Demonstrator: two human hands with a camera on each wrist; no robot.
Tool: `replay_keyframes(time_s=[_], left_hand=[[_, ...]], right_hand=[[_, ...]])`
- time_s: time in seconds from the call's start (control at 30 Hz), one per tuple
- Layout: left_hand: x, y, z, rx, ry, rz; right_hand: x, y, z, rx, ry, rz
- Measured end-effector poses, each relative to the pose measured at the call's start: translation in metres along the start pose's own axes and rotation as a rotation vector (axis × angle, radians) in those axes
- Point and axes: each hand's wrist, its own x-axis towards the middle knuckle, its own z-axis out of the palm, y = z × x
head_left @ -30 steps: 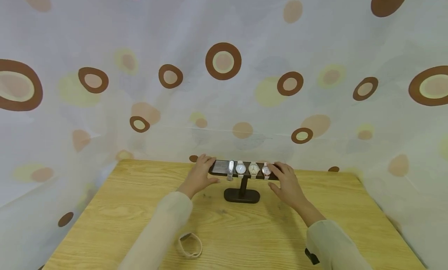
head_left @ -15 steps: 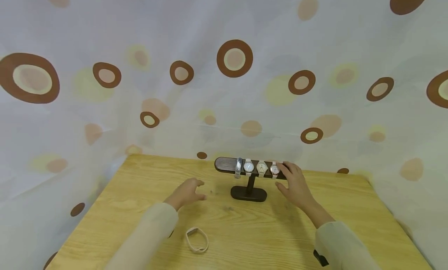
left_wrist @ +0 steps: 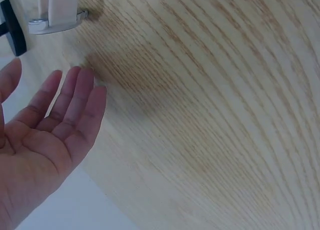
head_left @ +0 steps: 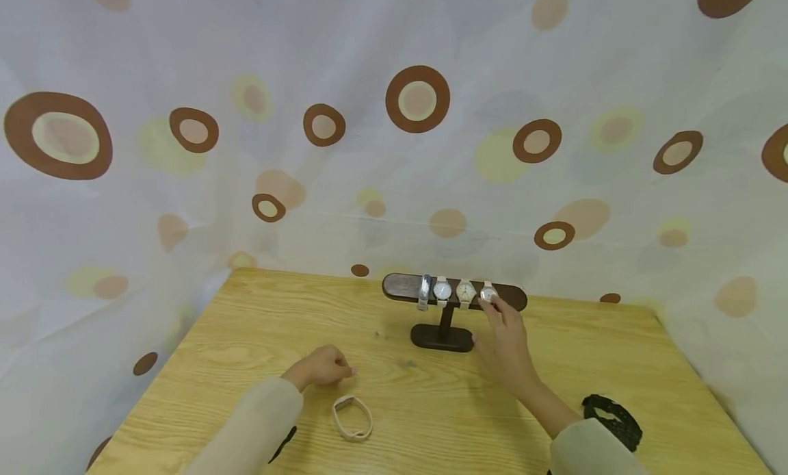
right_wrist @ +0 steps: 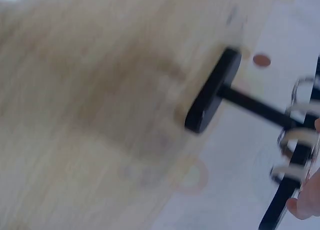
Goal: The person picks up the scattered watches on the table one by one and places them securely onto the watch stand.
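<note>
A dark watch stand (head_left: pixel 443 337) at the table's back carries several watches on its crossbar. The watch at the right of the row (head_left: pixel 488 293) has a pale strap and round face; my right hand (head_left: pixel 507 348) touches it with extended fingertips, thumb held apart below. In the right wrist view, only fingertips (right_wrist: pixel 306 202) show, beside the crossbar. My left hand (head_left: pixel 323 365) hovers over the table with relaxed fingers and holds nothing; the left wrist view shows its bare palm (left_wrist: pixel 42 150). Close to it lies a looped pale wristband (head_left: pixel 353 418).
The wooden table (head_left: pixel 234 338) ends at a patterned curtain (head_left: pixel 345 50) behind the stand. A black textured band (head_left: pixel 615 424) shows beside my right sleeve (head_left: pixel 591 451). The crossbar's left end (head_left: pixel 400 287) bears no watch.
My left hand has left the crossbar's left end and come back toward the pale wristband. My right hand has shifted from the crossbar's right end onto the right watch.
</note>
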Motion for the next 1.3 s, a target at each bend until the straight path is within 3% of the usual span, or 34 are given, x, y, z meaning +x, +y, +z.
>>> replay_keyframes(time_s=[0.1,0.2,0.43,0.57,0.67,0.77,0.9,0.93,1.1,1.3], left_hand=[[-0.003,0.001,0.001,-0.034,-0.029,-0.054],[-0.006,0.002,0.003,-0.048,-0.042,-0.098],[-0.007,0.002,0.013,-0.068,-0.064,-0.136],[-0.005,0.004,0.017,-0.087,-0.066,-0.160],[-0.001,0.001,0.018,-0.080,-0.077,-0.151],[0.006,-0.004,0.020,-0.076,-0.095,-0.099],[0.005,-0.001,0.021,-0.127,-0.093,-0.077],[0.002,0.004,0.021,-0.138,-0.078,-0.103],[-0.003,0.015,0.026,-0.147,-0.059,-0.117],[-0.001,0.021,0.035,-0.187,-0.019,-0.063]], right_hand=[[-0.013,-0.019,0.010,0.065,-0.004,0.007],[-0.025,-0.037,0.018,0.140,-0.074,0.068],[-0.043,-0.075,0.039,0.420,-0.332,0.289],[-0.049,-0.095,0.049,0.633,-0.506,0.380],[-0.051,-0.107,0.058,0.787,-0.629,0.425],[-0.052,-0.117,0.065,0.899,-0.716,0.494],[-0.051,-0.126,0.072,0.958,-0.759,0.607],[-0.050,-0.127,0.074,0.961,-0.760,0.640],[-0.046,-0.131,0.078,0.996,-0.742,0.855],[-0.043,-0.129,0.080,1.013,-0.685,0.992]])
